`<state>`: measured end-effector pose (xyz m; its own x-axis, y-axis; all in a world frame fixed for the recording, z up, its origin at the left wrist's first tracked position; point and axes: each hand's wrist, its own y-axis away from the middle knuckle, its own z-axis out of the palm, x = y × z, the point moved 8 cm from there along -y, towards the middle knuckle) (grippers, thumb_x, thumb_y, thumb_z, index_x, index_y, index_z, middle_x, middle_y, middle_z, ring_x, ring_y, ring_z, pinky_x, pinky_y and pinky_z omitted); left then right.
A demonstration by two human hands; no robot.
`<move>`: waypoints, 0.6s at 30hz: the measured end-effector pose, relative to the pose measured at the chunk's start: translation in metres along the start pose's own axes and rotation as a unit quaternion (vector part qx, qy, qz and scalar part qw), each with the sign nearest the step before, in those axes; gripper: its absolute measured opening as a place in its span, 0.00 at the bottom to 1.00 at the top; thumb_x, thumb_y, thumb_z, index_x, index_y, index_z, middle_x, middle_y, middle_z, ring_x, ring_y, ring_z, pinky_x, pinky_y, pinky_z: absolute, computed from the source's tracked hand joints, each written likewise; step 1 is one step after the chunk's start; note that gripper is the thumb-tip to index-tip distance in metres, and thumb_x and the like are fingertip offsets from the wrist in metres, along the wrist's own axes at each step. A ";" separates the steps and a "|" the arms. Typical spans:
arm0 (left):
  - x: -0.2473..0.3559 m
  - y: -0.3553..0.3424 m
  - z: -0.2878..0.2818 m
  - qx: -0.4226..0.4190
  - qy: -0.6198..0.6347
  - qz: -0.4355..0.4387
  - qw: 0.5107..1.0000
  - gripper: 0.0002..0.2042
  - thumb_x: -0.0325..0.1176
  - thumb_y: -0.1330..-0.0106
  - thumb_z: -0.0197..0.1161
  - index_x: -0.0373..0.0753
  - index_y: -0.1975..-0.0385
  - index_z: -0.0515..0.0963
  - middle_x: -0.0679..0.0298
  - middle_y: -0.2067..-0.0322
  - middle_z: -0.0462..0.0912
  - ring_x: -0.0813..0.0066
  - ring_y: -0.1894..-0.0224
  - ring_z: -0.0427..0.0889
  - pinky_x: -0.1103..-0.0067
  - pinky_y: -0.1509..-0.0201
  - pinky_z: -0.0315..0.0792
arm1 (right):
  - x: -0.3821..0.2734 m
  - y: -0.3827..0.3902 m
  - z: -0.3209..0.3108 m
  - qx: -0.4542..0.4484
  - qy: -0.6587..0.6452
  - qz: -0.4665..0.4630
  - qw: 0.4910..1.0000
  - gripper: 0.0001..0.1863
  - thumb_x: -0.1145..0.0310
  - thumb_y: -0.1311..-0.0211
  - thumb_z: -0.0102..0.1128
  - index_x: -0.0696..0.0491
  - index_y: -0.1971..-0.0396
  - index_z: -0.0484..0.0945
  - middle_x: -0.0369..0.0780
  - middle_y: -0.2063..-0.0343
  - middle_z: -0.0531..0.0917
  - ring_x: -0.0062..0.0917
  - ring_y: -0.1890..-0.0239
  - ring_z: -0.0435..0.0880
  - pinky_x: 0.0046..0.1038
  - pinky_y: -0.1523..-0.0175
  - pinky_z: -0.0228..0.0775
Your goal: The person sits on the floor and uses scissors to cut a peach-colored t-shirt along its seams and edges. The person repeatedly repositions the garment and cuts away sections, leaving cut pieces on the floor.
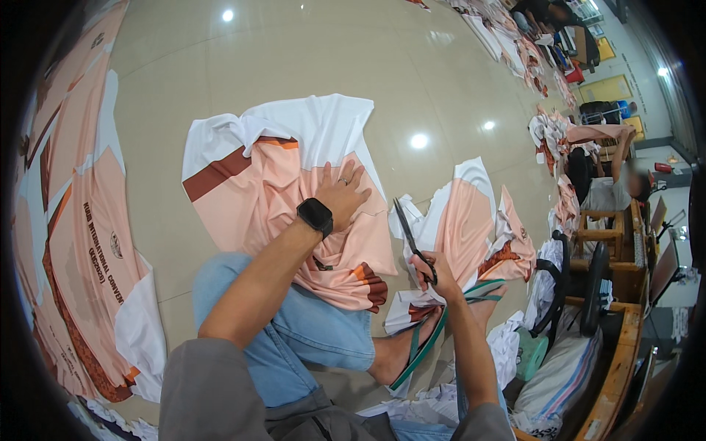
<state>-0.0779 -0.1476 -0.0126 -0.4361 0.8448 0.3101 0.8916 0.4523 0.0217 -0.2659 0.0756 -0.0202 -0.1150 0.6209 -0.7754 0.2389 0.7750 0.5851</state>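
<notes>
A peach and white printed fabric piece (272,184) with brown stripes lies across my knee and the tiled floor. My left hand (342,192), with a ring and a black wristwatch, presses flat on it with fingers spread. My right hand (434,268) grips black scissors (409,231), blades pointing up and away along the fabric's right edge. Just right of the scissors lies another peach and white cut piece (460,220). My foot in a green-strapped sandal (426,338) rests below the right hand.
A long strip of printed peach fabric (81,242) runs down the left floor. White offcuts (507,345) litter the floor by my foot. Wooden desks and black chairs (588,287) stand at right, where another person (618,184) sits. More fabric piles (529,59) lie far back.
</notes>
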 end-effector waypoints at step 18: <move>0.054 -0.006 0.023 -0.022 0.241 0.041 0.969 0.08 0.29 0.34 0.63 0.36 0.64 0.88 0.55 0.61 0.83 0.52 0.54 0.84 0.62 0.47 0.78 | 0.012 0.061 -0.006 -0.019 0.054 0.105 0.993 0.22 0.55 0.28 0.68 0.63 0.57 0.83 0.34 0.87 0.77 0.17 0.88 0.75 0.22 0.82 0.63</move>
<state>-0.1099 -0.0980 -0.0177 -0.2649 0.6414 0.7200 0.9301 0.3671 0.0151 -0.2588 0.1310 0.0083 -0.1698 0.7767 -0.6066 0.2316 0.6297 0.7415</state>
